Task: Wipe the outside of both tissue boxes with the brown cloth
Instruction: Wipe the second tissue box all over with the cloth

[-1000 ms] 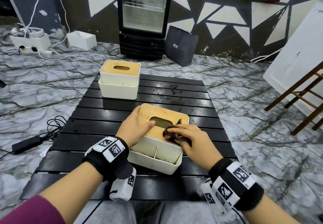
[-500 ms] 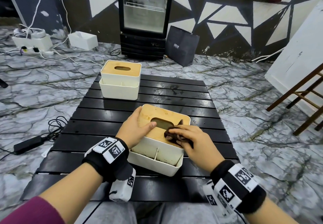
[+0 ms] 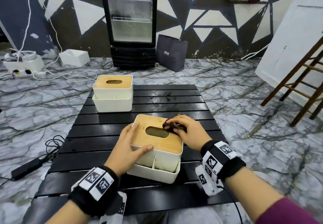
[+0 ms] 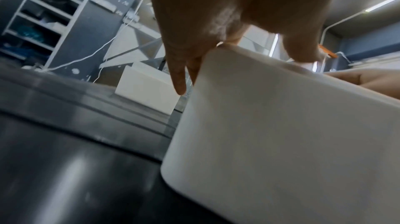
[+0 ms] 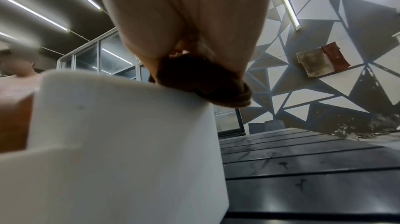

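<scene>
The near tissue box (image 3: 157,151) sits on the black slatted desk (image 3: 97,136), turned at a slight angle, its wooden lid (image 3: 157,140) with an oval slot facing up. The left hand (image 3: 128,146) rests against the box's left side, fingers (image 4: 178,80) straight and close together along the wall, thumb lying across the near left corner of the lid. The right hand (image 3: 187,132) holds the brown cloth (image 3: 172,127) bunched up, fingers (image 3: 174,119) curled over it and pressing it onto the far right part of the lid, just beside the slot. From the right wrist view, the cloth bulges out from under the palm over the box's top edge. The second tissue box (image 3: 112,95) stands well apart at the far left of the desk, untouched. A glass-door fridge (image 3: 131,22) and a dark paper bag (image 3: 171,52) stand on the marble floor beyond
</scene>
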A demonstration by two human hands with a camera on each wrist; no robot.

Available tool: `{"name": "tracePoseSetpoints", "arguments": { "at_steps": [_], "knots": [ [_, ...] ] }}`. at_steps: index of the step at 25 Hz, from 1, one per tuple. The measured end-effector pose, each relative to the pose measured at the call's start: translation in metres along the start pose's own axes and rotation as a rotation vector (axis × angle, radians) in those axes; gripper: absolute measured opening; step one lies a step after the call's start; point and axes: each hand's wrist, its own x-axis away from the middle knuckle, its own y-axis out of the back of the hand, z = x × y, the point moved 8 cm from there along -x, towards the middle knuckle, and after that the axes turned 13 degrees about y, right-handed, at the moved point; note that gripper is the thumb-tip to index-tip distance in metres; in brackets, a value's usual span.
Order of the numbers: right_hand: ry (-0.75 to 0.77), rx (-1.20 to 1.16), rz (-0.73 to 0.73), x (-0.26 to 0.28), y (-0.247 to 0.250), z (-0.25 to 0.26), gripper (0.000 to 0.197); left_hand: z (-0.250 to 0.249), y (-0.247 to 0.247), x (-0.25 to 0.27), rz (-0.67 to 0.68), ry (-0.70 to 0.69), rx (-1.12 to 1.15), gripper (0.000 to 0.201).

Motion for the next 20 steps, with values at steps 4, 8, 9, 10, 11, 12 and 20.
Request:
{"name": "tracePoseSetpoints", "arguments": {
  "at_steps": [4,8,9,10,11,12,20],
  "knots": [
    [-0.047,-0.035,0.01,0.008,0.006,-0.004,0.032,0.003,0.009,-0.01,0.013,0.019,0.019,0.081],
    [-0.047,-0.076,0.037,0.033,0.012,0.008,0.032,0.006,0.026,-0.034,-0.031,0.078,0.036,0.071],
    [-0.023,-0.066,0.041,0.04,0.01,0.015,0.033,0.003,0.027,-0.038,-0.052,0.06,0.02,0.066],
    [0.004,-0.04,0.051,0.048,0.007,0.023,0.033,-0.002,0.028,-0.041,-0.071,0.039,0.0,0.061],
    [0.024,-0.011,0.072,0.054,0.002,0.03,0.034,-0.007,0.026,-0.042,-0.089,0.028,-0.027,0.058],
    [0.038,0.013,0.103,0.06,-0.002,0.037,0.034,-0.012,0.024,-0.043,-0.104,0.026,-0.055,0.054],
    [-0.016,0.001,0.076,0.043,0.001,0.026,0.032,-0.018,-0.026,-0.025,0.028,0.112,-0.174,0.084]
  ]
}}
